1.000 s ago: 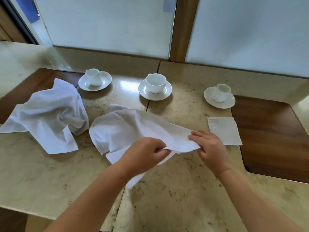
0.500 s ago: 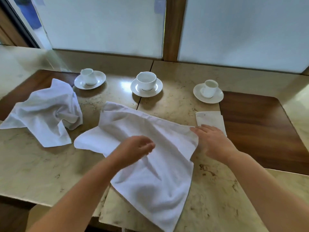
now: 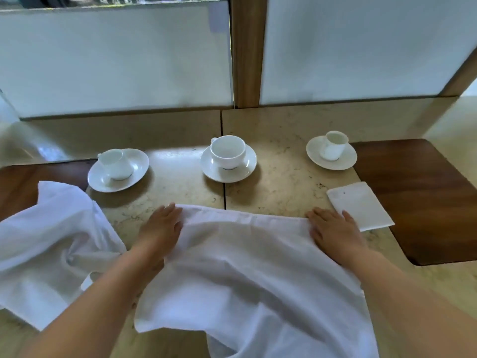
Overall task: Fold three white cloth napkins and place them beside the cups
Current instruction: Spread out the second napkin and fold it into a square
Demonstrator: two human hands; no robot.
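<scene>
A white napkin [image 3: 245, 275] lies spread on the marble table in front of me, its near part hanging over the front edge. My left hand [image 3: 161, 228] rests flat on its far left corner. At the far right corner my right hand [image 3: 334, 232] presses down, fingers together. A crumpled second napkin [image 3: 51, 251] lies at the left. A small folded napkin [image 3: 360, 205] sits in front of the right cup [image 3: 333, 146]. The middle cup [image 3: 228, 152] and left cup [image 3: 116, 164] stand on saucers beyond.
Frosted glass panels with a wooden post [image 3: 247, 52] close off the far side of the table [image 3: 284, 187]. Dark wood insets lie at the right [image 3: 418, 202] and far left [image 3: 18, 187]. The table's front edge runs under my forearms.
The napkin went from bunched between my hands to spread flat. Both hands moved to its far corners and now press it down. My view shifted closer and more square to the cups.
</scene>
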